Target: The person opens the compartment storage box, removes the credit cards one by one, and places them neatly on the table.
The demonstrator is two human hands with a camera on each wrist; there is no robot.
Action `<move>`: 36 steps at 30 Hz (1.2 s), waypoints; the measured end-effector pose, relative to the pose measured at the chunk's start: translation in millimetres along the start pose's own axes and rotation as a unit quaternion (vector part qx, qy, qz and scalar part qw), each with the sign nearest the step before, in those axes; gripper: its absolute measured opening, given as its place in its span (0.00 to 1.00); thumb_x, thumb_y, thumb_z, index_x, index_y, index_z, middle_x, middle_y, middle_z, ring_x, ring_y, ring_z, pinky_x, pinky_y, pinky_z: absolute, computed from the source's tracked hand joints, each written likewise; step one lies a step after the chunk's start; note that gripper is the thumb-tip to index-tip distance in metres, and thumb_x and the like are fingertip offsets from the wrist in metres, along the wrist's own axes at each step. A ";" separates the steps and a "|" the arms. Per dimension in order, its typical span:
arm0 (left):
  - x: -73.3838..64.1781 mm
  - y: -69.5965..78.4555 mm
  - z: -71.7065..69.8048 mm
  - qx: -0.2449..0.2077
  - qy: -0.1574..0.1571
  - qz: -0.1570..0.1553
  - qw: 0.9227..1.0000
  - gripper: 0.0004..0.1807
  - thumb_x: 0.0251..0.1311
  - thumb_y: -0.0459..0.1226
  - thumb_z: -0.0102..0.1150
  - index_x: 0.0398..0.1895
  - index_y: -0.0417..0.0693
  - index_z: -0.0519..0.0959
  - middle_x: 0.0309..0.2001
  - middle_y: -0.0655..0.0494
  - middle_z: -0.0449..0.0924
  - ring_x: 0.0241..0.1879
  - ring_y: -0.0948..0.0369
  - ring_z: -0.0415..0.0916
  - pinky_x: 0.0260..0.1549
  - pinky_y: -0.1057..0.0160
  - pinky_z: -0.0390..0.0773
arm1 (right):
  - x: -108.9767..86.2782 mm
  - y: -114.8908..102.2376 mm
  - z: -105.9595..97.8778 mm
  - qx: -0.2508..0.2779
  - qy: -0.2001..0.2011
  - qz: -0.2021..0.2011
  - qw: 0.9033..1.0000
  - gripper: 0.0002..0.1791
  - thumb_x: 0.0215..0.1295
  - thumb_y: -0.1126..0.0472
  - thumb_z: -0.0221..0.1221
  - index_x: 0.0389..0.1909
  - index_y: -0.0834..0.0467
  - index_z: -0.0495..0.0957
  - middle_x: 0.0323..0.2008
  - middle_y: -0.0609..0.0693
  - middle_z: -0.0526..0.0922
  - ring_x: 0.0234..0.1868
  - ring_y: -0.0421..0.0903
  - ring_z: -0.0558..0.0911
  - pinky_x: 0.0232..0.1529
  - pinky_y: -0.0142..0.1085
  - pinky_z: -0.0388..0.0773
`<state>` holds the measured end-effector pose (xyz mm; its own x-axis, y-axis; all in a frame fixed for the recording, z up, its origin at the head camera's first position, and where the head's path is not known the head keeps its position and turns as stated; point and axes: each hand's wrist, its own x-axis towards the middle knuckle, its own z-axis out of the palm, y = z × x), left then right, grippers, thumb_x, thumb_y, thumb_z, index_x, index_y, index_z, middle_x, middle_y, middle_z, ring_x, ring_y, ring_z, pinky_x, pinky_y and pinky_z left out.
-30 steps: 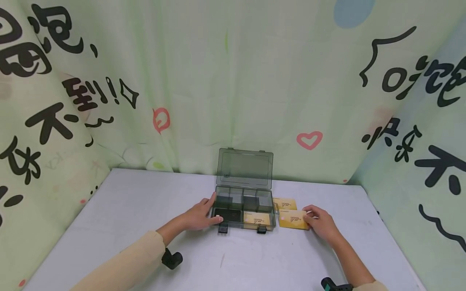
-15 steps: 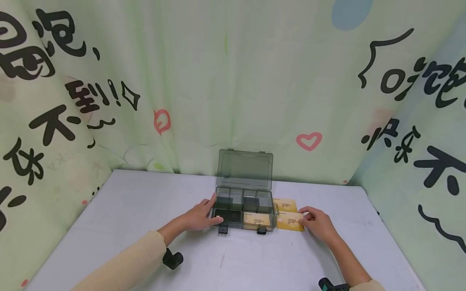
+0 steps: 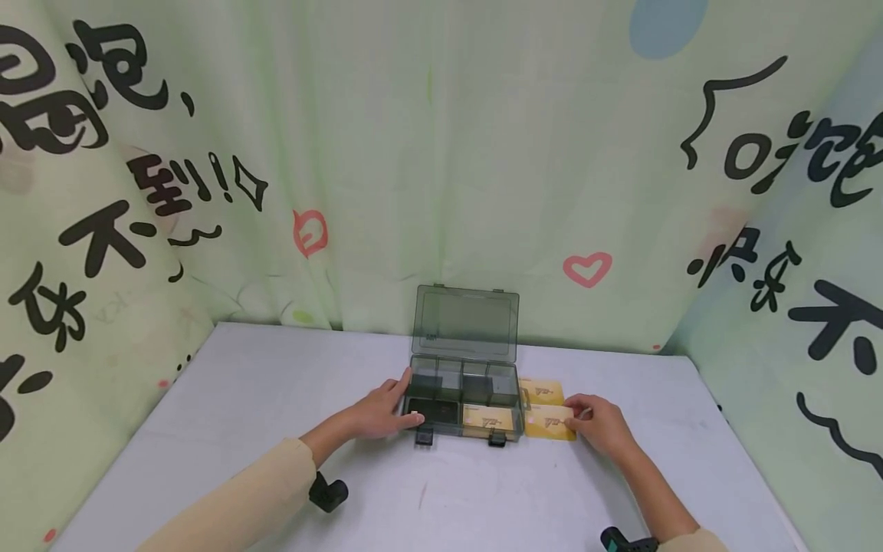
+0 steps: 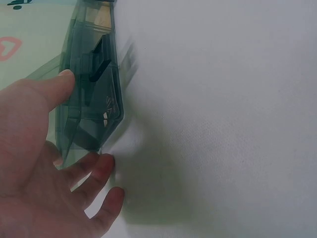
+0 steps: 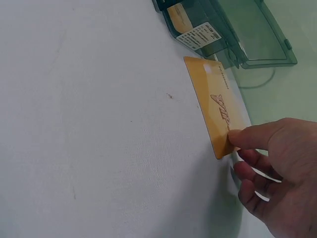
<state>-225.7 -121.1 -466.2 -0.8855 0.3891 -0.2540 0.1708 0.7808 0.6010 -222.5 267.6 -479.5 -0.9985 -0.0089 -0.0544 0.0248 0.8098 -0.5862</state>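
Observation:
A smoky, see-through compartment box [image 3: 474, 387] stands with its lid [image 3: 466, 323] raised. My left hand [image 3: 378, 409] holds its left end, thumb at the front corner and fingers along the side; the left wrist view shows the thumb [image 4: 60, 89] against the box wall. To the right of the box, my right hand [image 3: 603, 425] pinches the near right corner of a yellow card [image 5: 214, 101] between thumb and fingers. The card lies low over the table, its far end close to the box. Another yellow card [image 3: 543, 392] lies just behind it.
Inside the box, a yellow card [image 3: 487, 417] fills the front right compartment and a dark, flat piece [image 3: 441, 409] the front left one. Two latches [image 3: 497, 438] hang at the front. A printed curtain [image 3: 441, 153] rises behind the white table [image 3: 414, 506].
My right hand has slid its yellow card a little left, toward the box, then stayed about there. The left hand keeps its place at the box.

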 end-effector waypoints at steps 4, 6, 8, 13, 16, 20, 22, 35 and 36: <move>-0.5 0.3 -0.1 0.000 -0.001 0.001 1.000 0.49 0.64 0.56 0.55 0.78 0.48 0.40 0.71 0.40 0.57 0.68 0.45 0.63 0.64 0.44 0.64 | -1.0 1.0 2.5 0.001 -0.002 0.004 1.000 0.15 0.58 0.67 0.64 0.46 0.65 0.80 0.33 0.53 0.78 0.33 0.46 0.72 0.31 0.32 0.68; -0.5 0.6 -0.5 -0.001 0.000 0.002 1.000 0.49 0.64 0.55 0.55 0.78 0.48 0.40 0.71 0.39 0.57 0.68 0.45 0.63 0.64 0.44 0.64 | -1.1 0.0 3.0 -0.002 0.000 0.004 1.000 0.15 0.58 0.67 0.65 0.46 0.65 0.80 0.33 0.53 0.78 0.33 0.46 0.72 0.31 0.32 0.68; -0.7 0.8 -1.0 -0.002 0.002 0.004 1.000 0.49 0.64 0.55 0.55 0.78 0.47 0.40 0.71 0.39 0.57 0.68 0.45 0.63 0.64 0.44 0.65 | -1.4 -2.4 2.6 -0.005 -0.001 0.000 1.000 0.15 0.58 0.67 0.64 0.46 0.65 0.81 0.33 0.54 0.78 0.33 0.46 0.72 0.30 0.32 0.68; -0.5 0.6 -0.6 0.000 0.003 0.005 1.000 0.49 0.65 0.56 0.54 0.78 0.48 0.40 0.71 0.40 0.57 0.68 0.45 0.63 0.64 0.44 0.65 | -1.3 -6.8 3.0 -0.011 -0.011 0.003 1.000 0.14 0.59 0.68 0.64 0.46 0.66 0.80 0.34 0.54 0.77 0.33 0.46 0.71 0.30 0.32 0.69; -1.0 0.7 -0.5 -0.003 0.004 0.003 1.000 0.49 0.65 0.55 0.55 0.78 0.48 0.40 0.71 0.40 0.57 0.68 0.45 0.63 0.64 0.44 0.65 | -0.5 -7.2 5.0 -0.015 -0.015 -0.001 1.000 0.14 0.59 0.68 0.64 0.46 0.67 0.80 0.33 0.53 0.77 0.33 0.46 0.71 0.31 0.32 0.69; -1.6 -0.3 -0.1 -0.005 0.006 0.003 1.000 0.49 0.64 0.55 0.55 0.78 0.48 0.41 0.71 0.40 0.58 0.68 0.45 0.63 0.64 0.44 0.65 | 0.0 -8.5 6.4 -0.026 -0.018 -0.012 0.999 0.13 0.59 0.70 0.63 0.45 0.68 0.79 0.33 0.54 0.76 0.34 0.46 0.71 0.33 0.35 0.70; -1.5 -0.9 0.2 -0.003 0.006 0.004 1.000 0.49 0.64 0.56 0.55 0.78 0.48 0.41 0.71 0.40 0.58 0.68 0.45 0.63 0.64 0.44 0.65 | 0.5 -8.5 7.0 -0.035 -0.021 -0.011 0.999 0.13 0.59 0.70 0.63 0.44 0.68 0.78 0.33 0.54 0.76 0.35 0.47 0.72 0.34 0.36 0.71; -2.1 2.3 -0.3 -0.002 0.007 0.000 1.000 0.49 0.65 0.55 0.54 0.78 0.48 0.40 0.72 0.40 0.57 0.68 0.44 0.62 0.64 0.43 0.64 | 0.3 -8.6 8.0 -0.041 -0.008 -0.015 0.999 0.11 0.56 0.71 0.63 0.39 0.65 0.75 0.32 0.53 0.74 0.35 0.47 0.71 0.36 0.36 0.70; -2.0 2.2 -0.4 -0.002 0.006 0.000 1.000 0.49 0.65 0.55 0.54 0.78 0.48 0.40 0.72 0.40 0.57 0.68 0.44 0.62 0.64 0.43 0.64 | 0.7 -9.1 8.2 -0.038 -0.004 -0.020 0.999 0.10 0.55 0.72 0.63 0.38 0.65 0.75 0.32 0.53 0.74 0.35 0.47 0.71 0.36 0.36 0.69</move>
<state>-223.7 -120.4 -464.1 -0.8907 0.3835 -0.2440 0.1700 0.7789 0.6036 -222.9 255.5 -480.8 -0.9981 -0.0475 -0.0389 -0.0200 0.8512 -0.5244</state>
